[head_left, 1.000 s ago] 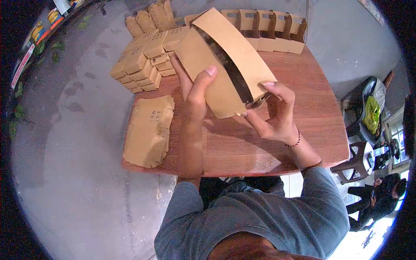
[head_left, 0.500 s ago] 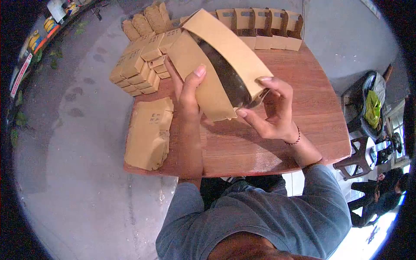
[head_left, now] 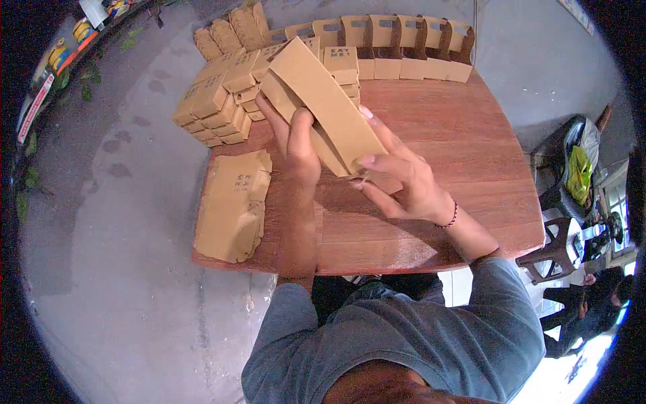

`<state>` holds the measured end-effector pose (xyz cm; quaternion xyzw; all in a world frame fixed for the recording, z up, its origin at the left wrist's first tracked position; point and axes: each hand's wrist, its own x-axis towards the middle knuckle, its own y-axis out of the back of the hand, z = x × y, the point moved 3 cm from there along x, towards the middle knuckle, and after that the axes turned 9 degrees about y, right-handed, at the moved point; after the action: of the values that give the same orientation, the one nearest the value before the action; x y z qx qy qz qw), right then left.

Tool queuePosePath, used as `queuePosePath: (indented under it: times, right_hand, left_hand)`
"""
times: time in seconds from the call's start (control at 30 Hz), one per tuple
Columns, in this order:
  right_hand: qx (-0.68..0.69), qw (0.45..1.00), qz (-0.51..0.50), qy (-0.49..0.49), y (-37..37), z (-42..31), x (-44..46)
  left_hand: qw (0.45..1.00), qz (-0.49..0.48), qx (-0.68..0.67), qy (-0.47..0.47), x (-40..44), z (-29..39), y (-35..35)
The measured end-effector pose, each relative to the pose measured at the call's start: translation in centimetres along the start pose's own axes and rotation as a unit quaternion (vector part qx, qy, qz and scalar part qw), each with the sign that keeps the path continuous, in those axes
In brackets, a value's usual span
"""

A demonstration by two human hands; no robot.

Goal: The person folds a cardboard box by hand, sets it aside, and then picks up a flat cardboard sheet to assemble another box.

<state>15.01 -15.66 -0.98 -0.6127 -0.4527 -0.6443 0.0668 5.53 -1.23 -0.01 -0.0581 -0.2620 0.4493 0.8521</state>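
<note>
A brown cardboard box (head_left: 326,104) is held tilted above the wooden table, between both hands. My left hand (head_left: 296,145) grips its left side, the thumb on the near face and the fingers partly hidden behind it. My right hand (head_left: 404,175) holds the lower right end, fingers along the right side and the thumb at the bottom corner. The wide panel lies close against the box body, with a narrow gap along its left edge. Flat cardboard sheets (head_left: 232,205) lie on the table left of my left hand.
Stacked small boxes (head_left: 212,101) stand at the table's back left, and a box marked "EAT ME!" (head_left: 341,62) is behind the held box. Open cartons with handle holes (head_left: 383,47) line the back edge. A stool (head_left: 555,249) and a person (head_left: 589,303) are at the right.
The box has turned and its wide panel has closed over the dark opening. My right hand's fingers have moved up along the box's right side. The "EAT ME!" box has come into view.
</note>
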Motion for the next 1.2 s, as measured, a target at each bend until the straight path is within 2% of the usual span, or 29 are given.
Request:
queuePosePath:
  times: [0.17, 0.23, 0.3, 0.37, 0.4, 0.43, 0.47, 0.5, 0.6, 0.63, 0.67, 0.73, 0.77, 0.8, 0.83, 0.87, 0.93, 1.0, 1.07, 1.13, 1.2]
  right_hand:
    - [-0.009, 1.000, 0.020, 0.013, -1.4, 0.8, -0.5]
    - [-0.008, 0.999, 0.032, 0.011, -1.8, 1.0, -0.5]
    - [-0.072, 0.997, 0.018, 0.030, -2.2, 1.2, -0.5]
    - [-0.079, 0.995, 0.013, 0.053, -1.9, 1.3, -0.4]
    - [-0.084, 0.993, 0.006, 0.077, -1.7, 1.2, -0.4]
    - [-0.088, 0.993, 0.009, 0.075, -1.2, 0.9, -0.3]
    - [-0.024, 0.999, -0.003, 0.043, -0.7, 0.7, -0.1]
    - [0.040, 0.999, -0.014, 0.011, -0.3, 0.7, 0.0]
    - [0.088, 0.996, 0.030, 0.001, 0.5, 2.2, -0.6]
    - [0.056, 0.996, 0.049, -0.045, 0.7, 2.1, -0.5]
    - [0.049, 0.996, 0.053, -0.047, 0.2, 2.3, -0.4]
    - [0.222, 0.939, 0.200, -0.169, -0.8, 3.9, -1.0]
    - [0.215, 0.940, 0.206, -0.170, -0.8, 4.0, -0.8]
    - [0.298, 0.903, 0.218, -0.221, -1.0, 4.5, -0.9]
    - [0.379, 0.855, 0.228, -0.269, -1.1, 5.0, -1.1]
    - [0.374, 0.856, 0.233, -0.269, -0.8, 5.3, -1.3]
    - [0.475, 0.782, 0.198, -0.352, -1.2, 6.2, -1.9]
    - [0.482, 0.771, 0.208, -0.360, -1.5, 6.8, -2.0]
    - [0.491, 0.759, 0.215, -0.369, -1.5, 6.9, -1.8]
    - [0.547, 0.704, 0.173, -0.419, -1.6, 5.9, -1.3]
    - [0.545, 0.702, 0.173, -0.424, -1.4, 5.7, -1.2]
  left_hand:
    - [0.989, -0.028, -0.148, -0.007, 0.5, -1.8, -0.7]
    - [0.985, -0.063, -0.159, 0.008, 0.6, -3.3, 0.0]
    - [0.980, -0.099, -0.171, 0.025, 0.3, -3.3, 0.1]
    - [0.978, -0.101, -0.117, 0.137, -0.6, -2.4, -0.5]
    - [0.978, -0.105, -0.117, 0.139, -0.3, -2.2, -0.2]
    - [0.965, -0.158, -0.135, 0.161, 0.2, -2.1, 0.0]
    - [0.948, -0.210, -0.153, 0.184, 0.7, -2.2, 0.1]
    - [0.934, -0.208, -0.220, 0.188, 1.3, -2.7, 0.0]
    - [0.944, -0.173, -0.220, 0.176, 1.6, -2.7, 1.1]
    - [0.950, -0.173, -0.211, 0.152, 1.4, -2.5, 0.7]
    - [0.948, -0.180, -0.211, 0.155, 1.2, -2.4, 0.2]
    - [0.962, -0.197, -0.153, 0.108, 0.5, -1.8, -0.9]
    - [0.961, -0.220, -0.127, 0.111, -0.3, -1.0, -1.4]
    - [0.959, -0.228, -0.128, 0.113, -0.4, -1.2, -1.6]
    - [0.967, -0.196, -0.077, 0.145, -0.2, -1.9, -1.4]
    - [0.971, -0.163, -0.025, 0.174, -0.1, -2.3, -1.2]
    - [0.968, -0.190, 0.024, 0.163, -0.2, -1.7, -1.6]
    - [0.976, -0.129, 0.176, 0.001, -0.2, -0.6, -1.6]
    - [0.966, -0.165, 0.185, -0.071, -0.8, 1.0, -1.9]
    - [0.963, -0.179, 0.184, -0.076, -0.8, 1.6, -1.5]
    - [0.961, -0.192, 0.184, -0.080, -0.1, 1.7, -0.3]
